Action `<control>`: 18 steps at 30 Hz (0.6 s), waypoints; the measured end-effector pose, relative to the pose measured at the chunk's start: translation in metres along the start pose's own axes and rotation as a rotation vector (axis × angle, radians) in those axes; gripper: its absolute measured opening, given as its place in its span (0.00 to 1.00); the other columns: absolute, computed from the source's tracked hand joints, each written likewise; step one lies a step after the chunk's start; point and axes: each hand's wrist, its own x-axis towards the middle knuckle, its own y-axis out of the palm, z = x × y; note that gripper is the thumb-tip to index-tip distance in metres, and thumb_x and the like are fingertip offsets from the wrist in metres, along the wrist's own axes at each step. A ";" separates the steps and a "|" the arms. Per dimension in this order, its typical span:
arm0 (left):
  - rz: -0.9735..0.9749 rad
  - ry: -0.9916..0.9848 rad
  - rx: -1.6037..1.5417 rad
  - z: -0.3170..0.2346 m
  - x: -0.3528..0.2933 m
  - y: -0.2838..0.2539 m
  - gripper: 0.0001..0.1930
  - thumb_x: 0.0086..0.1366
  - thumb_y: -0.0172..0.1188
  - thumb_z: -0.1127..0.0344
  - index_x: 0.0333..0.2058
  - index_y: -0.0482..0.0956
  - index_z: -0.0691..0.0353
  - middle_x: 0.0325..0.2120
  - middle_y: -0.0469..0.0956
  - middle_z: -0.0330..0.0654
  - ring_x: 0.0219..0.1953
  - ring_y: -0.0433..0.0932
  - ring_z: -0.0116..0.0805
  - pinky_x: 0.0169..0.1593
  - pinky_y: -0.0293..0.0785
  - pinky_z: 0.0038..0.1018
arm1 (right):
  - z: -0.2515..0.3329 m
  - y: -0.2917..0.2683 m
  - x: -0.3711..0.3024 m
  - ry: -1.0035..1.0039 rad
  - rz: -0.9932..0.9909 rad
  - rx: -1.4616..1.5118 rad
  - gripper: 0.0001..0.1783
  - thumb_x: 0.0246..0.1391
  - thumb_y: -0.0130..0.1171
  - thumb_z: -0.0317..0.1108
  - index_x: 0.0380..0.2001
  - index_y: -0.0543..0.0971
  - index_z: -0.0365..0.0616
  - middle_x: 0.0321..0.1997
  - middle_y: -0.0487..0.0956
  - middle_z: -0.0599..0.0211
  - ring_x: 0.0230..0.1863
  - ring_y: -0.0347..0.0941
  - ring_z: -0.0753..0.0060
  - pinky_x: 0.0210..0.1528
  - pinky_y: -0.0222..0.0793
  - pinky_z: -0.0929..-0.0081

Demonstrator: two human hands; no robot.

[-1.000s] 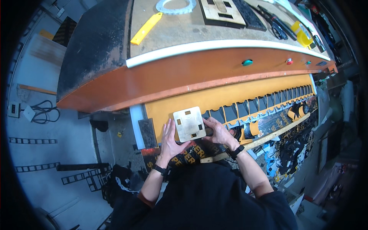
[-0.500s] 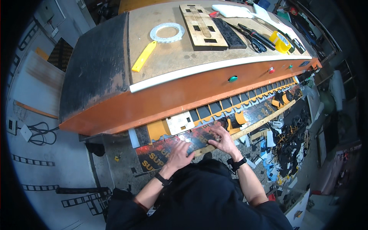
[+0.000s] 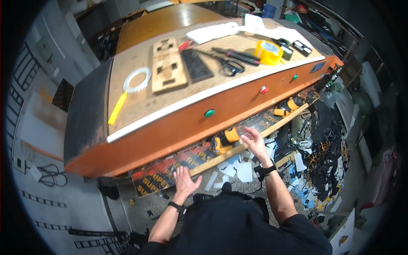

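My left hand (image 3: 185, 180) is open, its fingers spread over the near edge of a black board (image 3: 159, 175) with orange lettering. Further right, my right hand (image 3: 256, 145) is open too, just above the wooden strip (image 3: 221, 157) along the board's front edge; whether it touches is not clear. Curved yellow-orange and black cut pieces (image 3: 224, 142) lie on the board by my right hand. More such pieces (image 3: 287, 108) lie toward its right end. Directly behind rises the orange front panel (image 3: 170, 131) of a machine, with green (image 3: 209, 113) and red (image 3: 263, 89) buttons.
On the machine's top lie a tape roll (image 3: 137, 80), a yellow knife (image 3: 117, 109), a slotted wooden template (image 3: 168, 63), scissors (image 3: 230, 67) and yellow tape (image 3: 268, 52). Scraps (image 3: 306, 170) litter the floor at right. A dark ladder-like frame (image 3: 100, 240) is at lower left.
The long orange-and-black cut sheet and the white slotted piece on it are out of sight at the panel's lower edge. My hands have moved apart, and the view has shifted right.
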 end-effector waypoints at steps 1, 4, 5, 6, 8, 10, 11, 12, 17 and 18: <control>-0.011 -0.003 0.022 0.001 0.001 0.000 0.33 0.56 0.79 0.41 0.46 0.78 0.64 0.45 0.75 0.52 0.54 0.74 0.54 0.59 0.66 0.49 | -0.011 -0.018 0.014 0.022 -0.084 0.118 0.33 0.69 0.75 0.36 0.71 0.79 0.35 0.66 0.85 0.59 0.57 0.83 0.72 0.59 0.81 0.71; 0.035 -0.030 0.064 -0.007 -0.007 0.000 0.35 0.56 0.79 0.39 0.47 0.78 0.64 0.49 0.76 0.53 0.58 0.73 0.55 0.64 0.63 0.53 | -0.052 -0.098 0.050 -0.017 -0.299 0.314 0.38 0.78 0.65 0.42 0.80 0.68 0.33 0.81 0.73 0.51 0.81 0.69 0.60 0.82 0.65 0.63; 0.057 -0.062 0.054 -0.011 0.000 0.006 0.35 0.56 0.79 0.38 0.47 0.79 0.63 0.50 0.77 0.53 0.60 0.73 0.56 0.67 0.62 0.53 | -0.062 -0.133 0.073 -0.067 -0.393 0.269 0.39 0.79 0.63 0.44 0.81 0.65 0.32 0.84 0.70 0.50 0.84 0.63 0.59 0.84 0.59 0.63; 0.088 -0.100 0.085 -0.024 0.008 0.004 0.31 0.59 0.79 0.42 0.47 0.81 0.63 0.47 0.79 0.52 0.57 0.76 0.54 0.66 0.64 0.52 | -0.068 -0.159 0.090 -0.101 -0.482 0.226 0.40 0.81 0.61 0.46 0.82 0.63 0.31 0.86 0.66 0.49 0.87 0.58 0.58 0.87 0.54 0.64; 0.079 -0.144 -0.122 -0.039 0.029 -0.010 0.23 0.63 0.78 0.52 0.47 0.82 0.64 0.43 0.81 0.53 0.52 0.80 0.55 0.61 0.72 0.50 | -0.042 -0.185 0.131 -0.157 -0.470 0.253 0.43 0.84 0.51 0.53 0.85 0.56 0.31 0.91 0.55 0.48 0.92 0.46 0.58 0.90 0.40 0.66; -0.116 0.082 -0.291 -0.097 0.060 -0.034 0.10 0.73 0.66 0.74 0.49 0.80 0.70 0.43 0.82 0.56 0.47 0.85 0.56 0.51 0.82 0.45 | -0.028 -0.200 0.159 -0.138 -0.457 0.295 0.44 0.84 0.51 0.54 0.84 0.57 0.31 0.91 0.55 0.49 0.91 0.47 0.58 0.90 0.40 0.66; -0.150 0.145 -0.244 -0.127 0.084 -0.051 0.09 0.74 0.60 0.79 0.51 0.80 0.70 0.44 0.81 0.57 0.45 0.85 0.59 0.50 0.83 0.45 | -0.022 -0.218 0.165 -0.120 -0.460 0.321 0.44 0.83 0.51 0.56 0.84 0.57 0.30 0.91 0.56 0.49 0.91 0.47 0.59 0.90 0.39 0.66; -0.257 0.221 -0.261 -0.157 0.112 -0.068 0.09 0.74 0.60 0.79 0.50 0.81 0.69 0.43 0.82 0.58 0.46 0.84 0.61 0.51 0.82 0.47 | -0.007 -0.231 0.186 -0.108 -0.457 0.351 0.45 0.83 0.51 0.57 0.83 0.58 0.30 0.90 0.57 0.49 0.91 0.47 0.60 0.90 0.39 0.66; -0.296 0.195 -0.203 -0.193 0.188 -0.078 0.11 0.72 0.62 0.78 0.51 0.81 0.71 0.43 0.81 0.58 0.49 0.84 0.60 0.52 0.82 0.48 | -0.006 -0.264 0.202 -0.029 -0.430 0.420 0.46 0.81 0.53 0.62 0.78 0.67 0.27 0.85 0.67 0.51 0.86 0.58 0.65 0.87 0.47 0.67; -0.267 0.176 -0.304 -0.195 0.177 -0.077 0.11 0.71 0.64 0.76 0.51 0.81 0.71 0.43 0.81 0.58 0.48 0.84 0.58 0.52 0.82 0.47 | -0.016 -0.256 0.181 -0.019 -0.439 0.390 0.44 0.81 0.56 0.60 0.75 0.73 0.25 0.81 0.75 0.52 0.82 0.67 0.66 0.84 0.57 0.69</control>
